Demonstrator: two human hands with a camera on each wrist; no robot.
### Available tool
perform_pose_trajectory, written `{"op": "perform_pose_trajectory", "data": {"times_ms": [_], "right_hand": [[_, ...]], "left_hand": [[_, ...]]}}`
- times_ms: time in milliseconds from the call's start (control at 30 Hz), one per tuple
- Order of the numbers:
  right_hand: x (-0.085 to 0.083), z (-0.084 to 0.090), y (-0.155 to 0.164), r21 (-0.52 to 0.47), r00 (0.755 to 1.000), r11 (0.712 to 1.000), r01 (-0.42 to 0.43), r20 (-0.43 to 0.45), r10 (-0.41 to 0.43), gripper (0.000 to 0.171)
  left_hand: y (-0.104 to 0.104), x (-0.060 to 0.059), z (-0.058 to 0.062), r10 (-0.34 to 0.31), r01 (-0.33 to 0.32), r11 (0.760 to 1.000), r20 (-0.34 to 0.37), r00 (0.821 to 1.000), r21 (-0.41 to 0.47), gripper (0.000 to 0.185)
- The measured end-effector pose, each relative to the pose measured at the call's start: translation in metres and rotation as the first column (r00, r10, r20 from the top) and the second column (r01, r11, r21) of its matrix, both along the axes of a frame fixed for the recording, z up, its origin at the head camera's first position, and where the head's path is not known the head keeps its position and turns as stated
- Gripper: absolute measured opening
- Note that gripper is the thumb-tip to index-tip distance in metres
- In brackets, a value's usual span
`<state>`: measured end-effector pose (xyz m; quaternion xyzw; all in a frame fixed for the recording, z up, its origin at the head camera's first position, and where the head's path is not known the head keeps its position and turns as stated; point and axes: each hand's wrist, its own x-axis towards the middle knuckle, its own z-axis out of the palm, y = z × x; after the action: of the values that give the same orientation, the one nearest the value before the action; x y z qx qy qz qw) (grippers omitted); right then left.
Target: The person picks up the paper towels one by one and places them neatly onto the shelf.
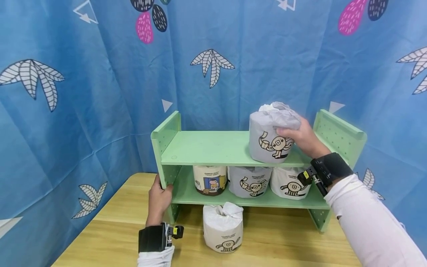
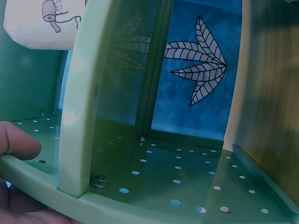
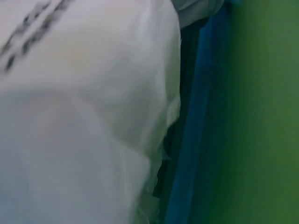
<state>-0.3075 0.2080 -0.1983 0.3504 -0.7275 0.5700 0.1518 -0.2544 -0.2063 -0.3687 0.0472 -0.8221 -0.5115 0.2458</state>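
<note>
A gray paper-wrapped toilet roll (image 1: 265,126) with a cartoon print is at the right half of the top board of a green two-tier shelf (image 1: 207,146). My right hand (image 1: 308,139) grips this roll from its right side, thumb across the front; whether its base touches the board is hard to tell. My left hand (image 1: 159,200) holds the shelf's left side panel (image 2: 70,205), with the thumb (image 2: 21,140) on the inner face and the other fingers mostly hidden outside. White wrapping (image 3: 84,121) fills much of the blurred right wrist view.
On the lower board stand a cream roll (image 1: 201,178), another gray roll (image 1: 238,183) and a white roll (image 1: 287,181). A further white roll (image 1: 217,224) stands on the wooden table (image 1: 267,244) before the shelf. A blue patterned curtain (image 1: 116,92) hangs behind.
</note>
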Motion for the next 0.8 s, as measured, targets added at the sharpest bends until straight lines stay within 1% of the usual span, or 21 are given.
{"op": "perform_pose_trajectory", "data": {"times_ms": [33,200,267,367,467,533,567,667,733,800], "right_hand": [[0.000,0.001,0.001,0.016,1.000,1.000,0.006,0.010,-0.006,0.053],[0.003,0.003,0.005,0.071,0.998,0.997,-0.014,0.056,0.010,0.048],[0.005,0.004,0.007,0.100,0.998,0.995,-0.012,0.065,0.005,0.054],[0.010,0.005,0.010,0.154,0.997,0.987,0.042,0.059,-0.052,0.068],[0.016,0.006,0.011,0.171,0.991,0.978,0.116,0.044,-0.125,0.086],[0.020,0.005,0.012,0.144,0.986,0.976,0.161,0.028,-0.167,0.089],[0.023,0.005,0.012,0.127,0.982,0.974,0.187,0.010,-0.190,0.087],[0.029,0.003,0.013,0.055,0.959,0.959,0.277,-0.076,-0.273,0.072],[0.033,0.002,0.013,0.015,0.931,0.940,0.340,-0.147,-0.334,0.061],[0.037,0.000,0.014,-0.027,0.895,0.919,0.393,-0.219,-0.389,0.054]], "left_hand": [[0.000,0.000,0.000,-0.001,0.001,1.000,0.001,1.000,0.002,0.053],[0.001,0.001,0.001,-0.003,0.002,1.000,0.014,1.000,0.010,0.053],[0.002,0.001,0.001,-0.003,0.003,1.000,0.016,1.000,0.010,0.053],[0.001,0.001,0.002,-0.003,0.003,1.000,0.010,1.000,0.006,0.051],[0.000,0.002,0.002,-0.002,0.002,1.000,0.010,1.000,-0.001,0.051],[0.000,0.002,0.002,0.000,0.000,1.000,0.011,1.000,-0.006,0.051],[0.000,0.002,0.002,0.000,0.000,1.000,0.010,1.000,-0.007,0.051],[0.001,0.002,0.001,0.001,-0.001,1.000,0.007,1.000,-0.008,0.051],[0.001,0.003,0.001,0.001,-0.001,1.000,0.002,1.000,-0.006,0.051],[0.001,0.003,0.000,-0.004,0.004,1.000,-0.001,1.000,0.002,0.051]]}}
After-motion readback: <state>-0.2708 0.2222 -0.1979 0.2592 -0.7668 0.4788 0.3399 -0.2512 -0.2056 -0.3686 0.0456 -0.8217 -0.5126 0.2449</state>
